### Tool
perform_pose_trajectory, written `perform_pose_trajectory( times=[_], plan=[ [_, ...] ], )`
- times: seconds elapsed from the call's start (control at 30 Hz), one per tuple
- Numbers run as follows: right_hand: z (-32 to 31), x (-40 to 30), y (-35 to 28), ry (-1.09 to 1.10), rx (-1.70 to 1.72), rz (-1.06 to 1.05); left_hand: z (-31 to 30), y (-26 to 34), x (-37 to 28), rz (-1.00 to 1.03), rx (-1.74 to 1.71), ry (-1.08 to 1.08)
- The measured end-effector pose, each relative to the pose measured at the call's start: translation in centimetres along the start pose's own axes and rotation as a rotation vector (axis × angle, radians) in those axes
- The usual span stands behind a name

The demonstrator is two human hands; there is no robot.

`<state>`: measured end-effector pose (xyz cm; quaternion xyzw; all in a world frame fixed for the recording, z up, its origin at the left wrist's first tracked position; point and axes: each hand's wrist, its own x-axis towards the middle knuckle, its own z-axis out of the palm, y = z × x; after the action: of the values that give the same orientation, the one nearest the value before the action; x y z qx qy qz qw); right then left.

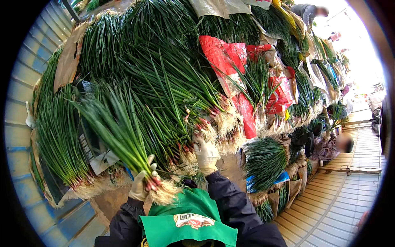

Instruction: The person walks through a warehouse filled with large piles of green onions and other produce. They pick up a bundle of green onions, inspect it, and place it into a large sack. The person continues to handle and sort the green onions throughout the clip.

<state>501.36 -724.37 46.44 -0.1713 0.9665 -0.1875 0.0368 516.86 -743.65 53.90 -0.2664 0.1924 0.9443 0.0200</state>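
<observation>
My left hand point(138, 187), in a pale glove, grips a bunch of green onions point(132, 146) just above their reddish bulbs. Its leaves slant up and left, slightly blurred, and the shaggy roots point(166, 192) hang in front of my green apron point(188, 202). My right hand point(206, 156), gloved too, is at the root ends of a small clump of onions point(204, 126) on the heap. Its fingertips curl in among those roots, and whether they pinch anything is hidden. Under and beyond both hands spreads a heap of loose green onions point(148, 108).
Red plastic sacking point(226, 52) lies across the heap at right. A stacked bundle point(267, 165) sits lower right, and another point(58, 129) at left. Corrugated metal wall point(23, 123) runs along the left. A co-worker point(328, 148) is at the right, another person point(308, 14) farther back.
</observation>
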Motion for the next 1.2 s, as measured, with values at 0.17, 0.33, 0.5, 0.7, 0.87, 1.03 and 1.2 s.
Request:
perform_pose_trajectory(
  times=[0.17, 0.33, 0.5, 0.7, 0.87, 1.03, 1.2],
  plan=[
    [-0.2, -2.4, -0.9, -0.054, -0.134, -0.088, 3.7, -3.0, 3.4, -0.103, 0.078, 0.364],
    [-3.5, -2.6, -1.2, -0.130, 0.242, -0.471, 2.3, -4.3, 5.5, -0.107, 0.107, 0.212],
    [-4.4, 11.9, 6.7, 0.475, -0.569, -0.092, 5.3, -2.0, 3.0, 0.010, 0.312, 0.157],
    [-6.4, 8.5, 4.1, -0.235, 0.425, -0.078, 2.6, -0.9, -2.1, 0.031, 0.187, 0.153],
    [-6.8, -1.3, -0.1, -0.333, 0.416, 0.005, 4.3, -2.3, -0.4, -0.240, 0.349, 0.197],
    [-5.7, -6.5, -2.5, -0.166, 0.590, -0.130, 3.8, -4.3, 2.0, -0.313, 0.436, 0.217],
    [-5.0, -7.0, -0.9, -0.415, 0.484, -0.279, 2.5, -5.2, 2.7, -0.232, 0.293, 0.166]
  ],
)
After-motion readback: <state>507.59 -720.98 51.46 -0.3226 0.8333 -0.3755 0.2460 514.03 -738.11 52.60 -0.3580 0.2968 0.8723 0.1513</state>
